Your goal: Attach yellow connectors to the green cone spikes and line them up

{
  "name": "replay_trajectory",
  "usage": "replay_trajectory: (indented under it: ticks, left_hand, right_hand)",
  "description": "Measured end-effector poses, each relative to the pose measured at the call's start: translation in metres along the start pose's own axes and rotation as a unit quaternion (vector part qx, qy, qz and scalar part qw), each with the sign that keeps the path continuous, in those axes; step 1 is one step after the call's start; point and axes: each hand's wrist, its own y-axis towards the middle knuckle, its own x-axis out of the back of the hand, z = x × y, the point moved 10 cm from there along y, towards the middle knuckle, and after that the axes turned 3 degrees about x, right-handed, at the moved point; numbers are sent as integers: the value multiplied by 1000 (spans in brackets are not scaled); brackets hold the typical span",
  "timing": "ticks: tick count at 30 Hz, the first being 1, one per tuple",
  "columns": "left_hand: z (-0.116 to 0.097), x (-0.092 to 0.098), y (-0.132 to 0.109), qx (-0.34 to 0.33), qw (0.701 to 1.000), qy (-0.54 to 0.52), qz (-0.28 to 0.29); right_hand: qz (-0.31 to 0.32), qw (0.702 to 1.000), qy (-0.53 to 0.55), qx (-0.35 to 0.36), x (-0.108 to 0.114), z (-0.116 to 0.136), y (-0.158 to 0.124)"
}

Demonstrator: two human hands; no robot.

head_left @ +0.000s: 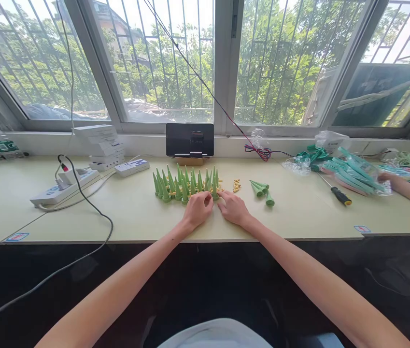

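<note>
Many green cones (pixel 177 190) stand upright in a cluster on the table, with small yellow pieces (pixel 171 193) among them. At the cluster's right front, my left hand (pixel 198 210) is closed, its fingers curled together. Whatever its fingertips hold is hidden. One upright green cone (pixel 215 189) stands between my two hands, by the fingertips of both. My right hand (pixel 234 209) rests on the table just right of that cone, thumb and fingers apart. More yellow pieces (pixel 237 185) lie beyond it, and several green cones (pixel 260 188) lie on their sides farther right.
A dark-screened device (pixel 189 140) stands at the back. On the left are a power strip (pixel 63 187), a black cable (pixel 108 220) and stacked white boxes (pixel 99 145). On the right lie a screwdriver (pixel 341 196) and bagged green strips (pixel 357 171), near another person's arm (pixel 409 191).
</note>
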Motion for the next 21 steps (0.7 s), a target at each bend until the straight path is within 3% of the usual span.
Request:
replay_trajectory:
  ticks: [21]
  left_hand:
    - [17,7,1,61,997,36,-34]
  right_hand:
    - [37,997,-64,30,-14,23,9]
